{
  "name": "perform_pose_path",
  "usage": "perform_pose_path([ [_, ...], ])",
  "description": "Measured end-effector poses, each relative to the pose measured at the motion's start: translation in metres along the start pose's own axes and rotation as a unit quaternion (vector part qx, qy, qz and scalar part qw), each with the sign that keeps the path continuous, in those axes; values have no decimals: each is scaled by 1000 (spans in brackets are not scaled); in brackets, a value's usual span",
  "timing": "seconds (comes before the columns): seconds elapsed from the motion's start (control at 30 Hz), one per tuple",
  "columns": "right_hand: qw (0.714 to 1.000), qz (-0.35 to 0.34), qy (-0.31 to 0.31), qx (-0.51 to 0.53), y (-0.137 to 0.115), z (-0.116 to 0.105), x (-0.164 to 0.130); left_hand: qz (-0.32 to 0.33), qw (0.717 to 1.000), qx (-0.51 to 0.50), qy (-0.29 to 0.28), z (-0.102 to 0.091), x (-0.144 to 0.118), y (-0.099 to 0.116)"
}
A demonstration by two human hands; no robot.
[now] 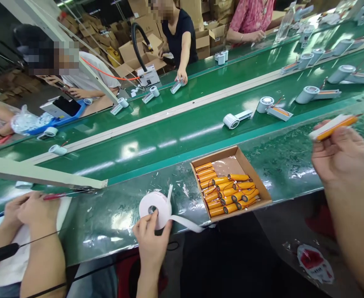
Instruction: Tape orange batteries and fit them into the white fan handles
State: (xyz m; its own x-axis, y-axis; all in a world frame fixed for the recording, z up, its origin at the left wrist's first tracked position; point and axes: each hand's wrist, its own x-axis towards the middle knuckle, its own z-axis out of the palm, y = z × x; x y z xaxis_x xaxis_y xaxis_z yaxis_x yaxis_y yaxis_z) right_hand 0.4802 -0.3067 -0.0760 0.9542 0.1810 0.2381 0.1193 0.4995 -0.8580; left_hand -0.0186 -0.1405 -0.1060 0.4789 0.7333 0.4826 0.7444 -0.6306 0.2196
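Head view: green surface (293,161), plastic-covered, runs beyond both hands; past it lies the conveyor belt (182,132) carrying a row of white housings (236,120), some with an orange cell already seated.

Cardboard box (231,182) sits between the two hands, just right of the left grip; about half its floor is filled with orange battery cells (228,192) with wire leads, the far half bare.

Tape roll (154,207) stands on edge at the near rim of the surface. Left hand (152,240) has thumb and fingers pressed on the roll's face; a loose strip (188,223) trails from the roll toward the box.

Right hand (340,157) is raised above the surface, fingers closed round a white part with an orange cell (333,126).

Judgement: one cell is in hand, tape pulled but not cut; many cells remain in the box.

Room: open surface between box and right grip. A co-worker's hands (29,207) work well left of the tape. The surface's near edge lies directly under the left grip.
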Motion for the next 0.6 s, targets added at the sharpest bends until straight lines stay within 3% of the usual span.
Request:
perform_pose_path([
  [0.07, 997, 53, 5, -62, 23, -33, 8, -59, 998, 28, -21, -1, -2, -22],
  [0.13, 992, 63, 17, -106, 42, -58, 7, -71, 997, 15, 4, -11, 8, -18],
  [0.23, 989, 39, 34, -136, 57, -76, 6, 8, 998, -64, 24, -23, 55, 30],
  [0.3, 988, 45, 45, -144, 62, -78, 9, 110, 984, -137, -34, -15, 105, 75],
  [0.37, 986, 63, 55, -145, 65, -76, 11, 215, 945, -221, -109, 12, 164, 120],
  [0.43, 986, 81, 52, -138, 65, -74, 11, 265, 919, -237, -171, 58, 221, 165],
  [0.53, 985, 111, 38, -127, 64, -69, 9, 325, 906, -160, -217, 142, 286, 224],
  [0.6, 984, 131, 41, -115, 62, -66, 8, 341, 906, -44, -247, 189, 310, 253],
])
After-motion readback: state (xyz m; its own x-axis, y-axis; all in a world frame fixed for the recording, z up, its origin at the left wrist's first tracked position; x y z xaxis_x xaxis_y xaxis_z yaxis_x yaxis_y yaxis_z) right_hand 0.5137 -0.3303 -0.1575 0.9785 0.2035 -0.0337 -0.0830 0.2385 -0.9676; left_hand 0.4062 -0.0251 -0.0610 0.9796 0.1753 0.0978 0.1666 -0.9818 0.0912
